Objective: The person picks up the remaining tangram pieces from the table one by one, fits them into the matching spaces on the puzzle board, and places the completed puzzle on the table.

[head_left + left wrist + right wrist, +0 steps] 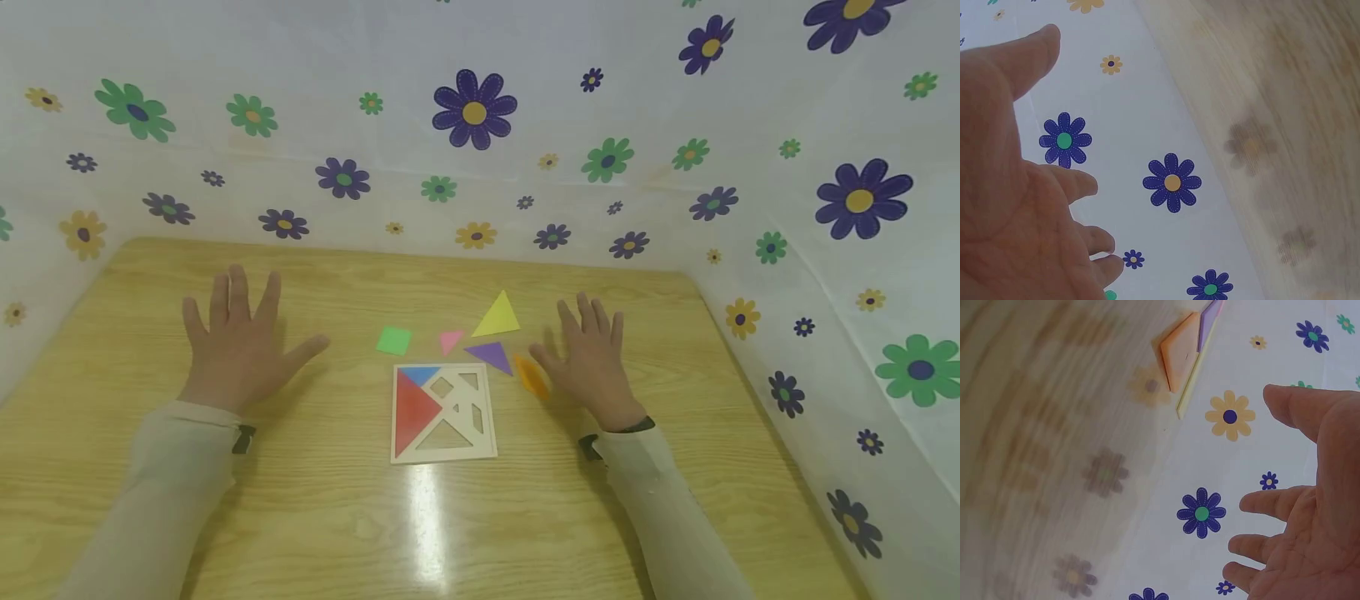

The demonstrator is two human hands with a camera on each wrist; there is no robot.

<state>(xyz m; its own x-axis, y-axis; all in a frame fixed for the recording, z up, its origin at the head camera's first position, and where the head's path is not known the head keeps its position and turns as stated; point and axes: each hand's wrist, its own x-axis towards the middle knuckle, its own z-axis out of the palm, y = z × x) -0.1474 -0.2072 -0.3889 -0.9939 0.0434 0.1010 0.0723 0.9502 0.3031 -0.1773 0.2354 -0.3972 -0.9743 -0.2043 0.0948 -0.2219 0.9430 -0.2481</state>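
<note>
Left hand [236,346] and right hand [592,362] spread flat over tabletop [150,467], holding nothing. Puzzle frame [442,414] between them: red [412,411] and blue [420,374] pieces seated. Green [394,340], pink [450,340], yellow [497,317], purple [491,356], orange [532,377] pieces loose beyond frame, unplaced

- In the head view both forearms run off the bottom edge.
- The left hand [1004,206] is cut by the left wrist picture's left and bottom edges; the table [1285,125] there is smeared by blur.
- The right hand [1310,512] is cut at the right and bottom edges.
- The orange piece [1180,353] and purple piece [1209,322] are blurred; the purple one runs off the top, and a pale strip beneath them is perhaps the yellow piece.
</note>
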